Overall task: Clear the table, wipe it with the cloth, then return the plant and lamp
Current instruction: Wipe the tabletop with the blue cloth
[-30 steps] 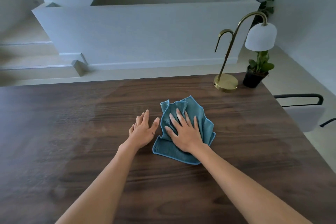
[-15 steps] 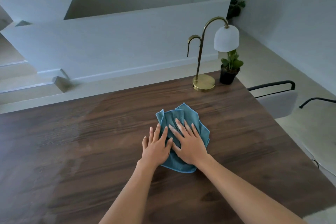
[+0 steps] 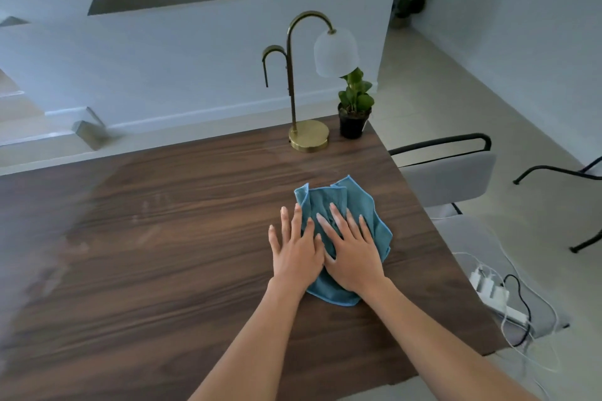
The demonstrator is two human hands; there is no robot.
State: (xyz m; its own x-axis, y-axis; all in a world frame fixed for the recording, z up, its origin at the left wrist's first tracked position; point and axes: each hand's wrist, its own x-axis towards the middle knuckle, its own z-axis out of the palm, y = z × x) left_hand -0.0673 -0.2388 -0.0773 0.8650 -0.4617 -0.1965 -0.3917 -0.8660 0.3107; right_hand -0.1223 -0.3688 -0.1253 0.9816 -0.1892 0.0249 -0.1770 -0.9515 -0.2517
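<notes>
A crumpled blue cloth (image 3: 358, 202) lies on the dark wooden table (image 3: 163, 254), toward its right side. My right hand (image 3: 353, 254) rests flat on the cloth with fingers spread. My left hand (image 3: 294, 251) lies flat beside it, thumb side over the cloth's left edge and outer fingers on bare wood. Neither hand grips the fabric. A brass lamp (image 3: 309, 139) with a white shade stands at the table's far right corner. A small plant in a black pot (image 3: 354, 107) sits just right of the lamp's base.
A grey chair (image 3: 449, 172) with a black frame stands against the table's right edge. A white power strip with cables (image 3: 492, 293) lies on the floor there. A second chair frame (image 3: 570, 172) is farther right. A low white wall runs behind the table.
My left hand has slid right from bare wood onto the cloth's edge, next to my right hand. Both hands and the cloth have moved toward the table's right side as my head turned.
</notes>
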